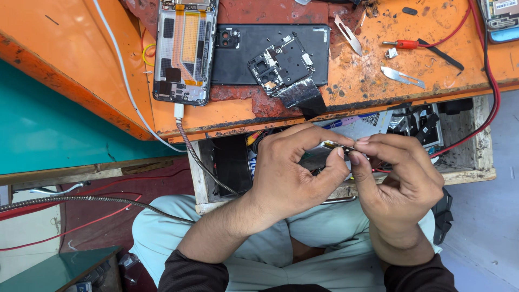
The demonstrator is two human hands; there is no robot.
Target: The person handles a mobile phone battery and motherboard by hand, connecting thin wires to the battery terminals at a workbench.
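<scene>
Orange bench (pixel 378 81): opened phone (pixel 184 51) near front edge. Left hand (pixel 292 173) & right hand (pixel 400 178) pinch small metal part (pixel 338 146) over drawer. Step: fine handling; next needs steady fingertip ctrl.

Both hands, left hand (pixel 289 173) and right hand (pixel 397 176), pinch a small dark part (pixel 339 146) below the orange surface (pixel 373 81), beside an opened phone (pixel 184 51).

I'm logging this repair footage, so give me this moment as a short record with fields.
Left hand: pinches a small thin part by its fingertips
Right hand: pinches the same part's other end
Bench: orange, worn
On bench: opened phone, black back cover, camera module plate, two metal blades, red-handled screwdriver
Below hands: open drawer
</scene>
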